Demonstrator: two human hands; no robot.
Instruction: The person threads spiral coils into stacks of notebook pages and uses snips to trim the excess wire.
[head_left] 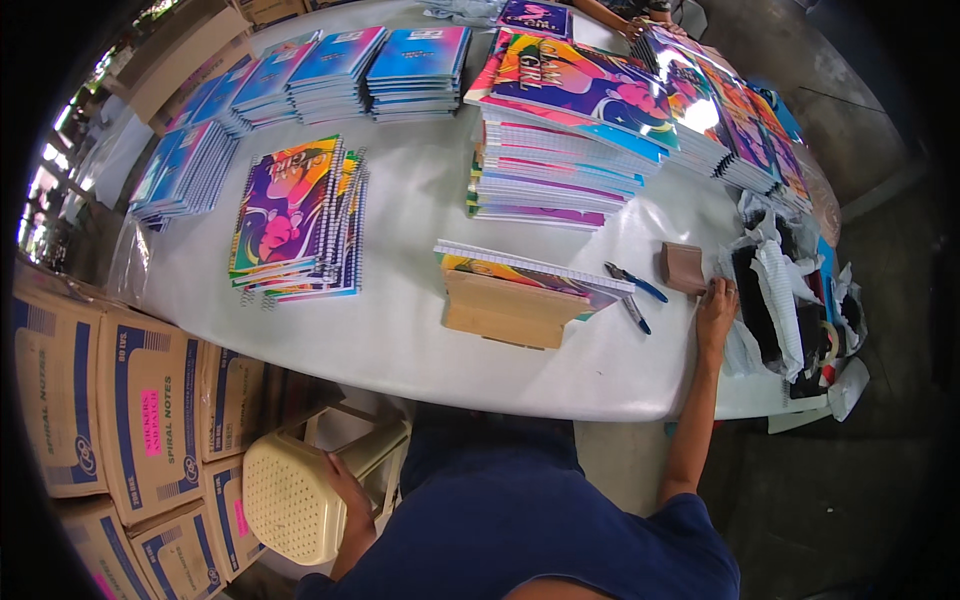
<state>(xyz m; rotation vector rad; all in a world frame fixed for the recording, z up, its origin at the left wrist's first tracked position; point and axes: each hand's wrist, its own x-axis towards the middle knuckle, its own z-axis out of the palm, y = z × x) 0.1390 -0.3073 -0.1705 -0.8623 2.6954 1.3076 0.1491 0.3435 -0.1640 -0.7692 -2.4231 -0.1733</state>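
Note:
My left hand (350, 492) grips the edge of a cream plastic stool (290, 498), which is tilted beside me, low on the left. On the right of the white-covered table (400, 355), my right hand (717, 303) rests with its fingers on the surface, apparently holding nothing. Just beyond its fingertips sits a small brown block (682, 268). A blue pen (640, 283) and a dark marker (637, 316) lie to its left. In front of me, a few notebooks (540, 272) stand on edge against a folded piece of brown cardboard (512, 310).
A tall notebook pile (560, 170) rises at the table's middle back. Colourful spiral notebooks (290, 215) and blue notebook stacks (418, 70) occupy the left side. Crumpled wrapping (775, 290) crowds the right edge. Cardboard cartons (150, 410) stand lower left. Another person's hand (632, 28) shows at the far side.

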